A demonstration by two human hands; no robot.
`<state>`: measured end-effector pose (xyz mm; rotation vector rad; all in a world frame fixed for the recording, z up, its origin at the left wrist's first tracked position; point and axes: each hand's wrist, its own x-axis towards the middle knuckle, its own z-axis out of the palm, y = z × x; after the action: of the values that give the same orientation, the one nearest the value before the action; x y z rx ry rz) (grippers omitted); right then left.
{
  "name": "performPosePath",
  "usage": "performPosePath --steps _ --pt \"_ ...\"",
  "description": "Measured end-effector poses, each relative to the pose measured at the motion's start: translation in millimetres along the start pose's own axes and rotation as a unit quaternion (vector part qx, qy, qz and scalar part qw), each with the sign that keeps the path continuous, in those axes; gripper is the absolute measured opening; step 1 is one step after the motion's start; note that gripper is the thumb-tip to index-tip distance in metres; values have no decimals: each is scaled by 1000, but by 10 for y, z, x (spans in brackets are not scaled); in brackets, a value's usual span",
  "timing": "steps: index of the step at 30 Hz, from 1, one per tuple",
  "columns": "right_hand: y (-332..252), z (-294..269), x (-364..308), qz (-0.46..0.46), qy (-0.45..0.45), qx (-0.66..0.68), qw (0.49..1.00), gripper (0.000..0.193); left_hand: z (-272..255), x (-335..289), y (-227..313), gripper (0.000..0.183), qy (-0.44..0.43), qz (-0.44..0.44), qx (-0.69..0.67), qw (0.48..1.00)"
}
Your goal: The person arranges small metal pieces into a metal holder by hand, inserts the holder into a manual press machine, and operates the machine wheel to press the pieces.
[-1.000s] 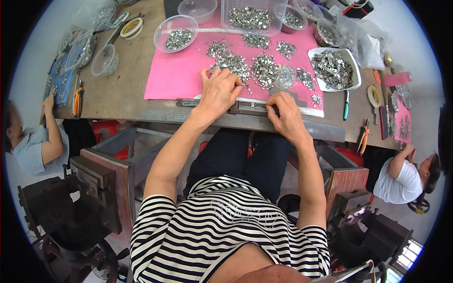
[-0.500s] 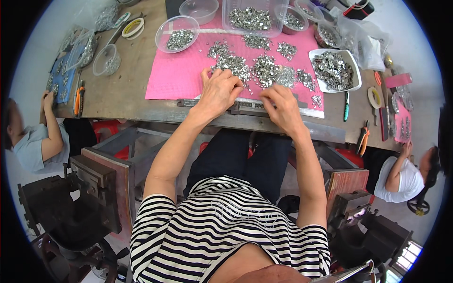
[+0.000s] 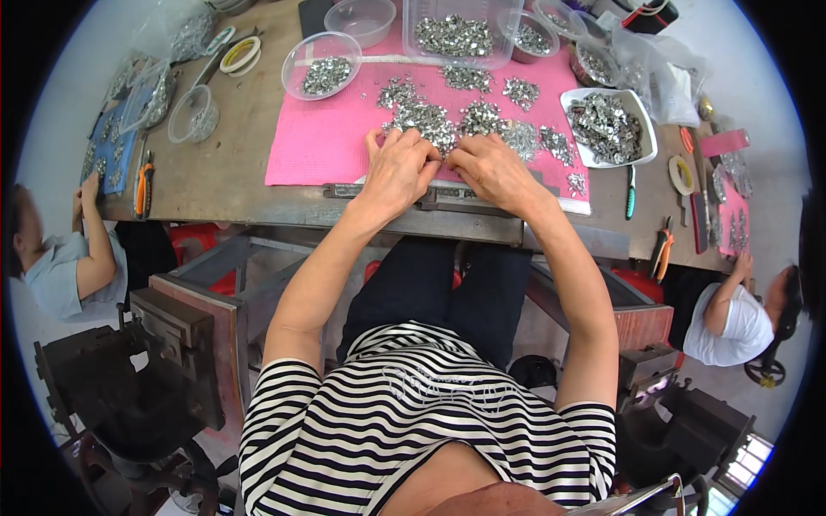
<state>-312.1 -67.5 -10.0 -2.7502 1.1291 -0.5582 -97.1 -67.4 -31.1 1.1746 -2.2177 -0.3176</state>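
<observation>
Small shiny metal pieces [image 3: 422, 119] lie in several loose heaps on a pink mat [image 3: 318, 138]. Along the mat's front edge runs a narrow dark metal bar fixture [image 3: 456, 196] with slots or small parts along it. Over its left part, my left hand [image 3: 397, 168] has its fingers bent and closed at the near edge of a heap. My right hand [image 3: 492, 170] sits close beside it, its thumb and fingers pinched together near the left fingertips. Whatever the fingertips hold is too small or hidden to make out.
A white square dish [image 3: 611, 129] of metal pieces stands right of the mat; a round clear bowl [image 3: 322, 67] and a clear tub [image 3: 460, 39] stand behind. Orange-handled pliers [image 3: 144, 183] lie left, another pair [image 3: 662, 249] right. A person [image 3: 82, 249] works at each side.
My right hand has moved left and slightly up, from the right part of the fixture to beside my left fingertips. My left hand has stayed nearly in place.
</observation>
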Motion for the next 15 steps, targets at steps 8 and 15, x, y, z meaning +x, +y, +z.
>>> performPosePath --steps 8,15 --pt "-114 -144 -386 121 82 107 983 12 89 -125 383 7 44 74 -99 991" --pt "-282 -37 -721 140 169 142 965 19 285 -134 529 11 56 112 -83 989"
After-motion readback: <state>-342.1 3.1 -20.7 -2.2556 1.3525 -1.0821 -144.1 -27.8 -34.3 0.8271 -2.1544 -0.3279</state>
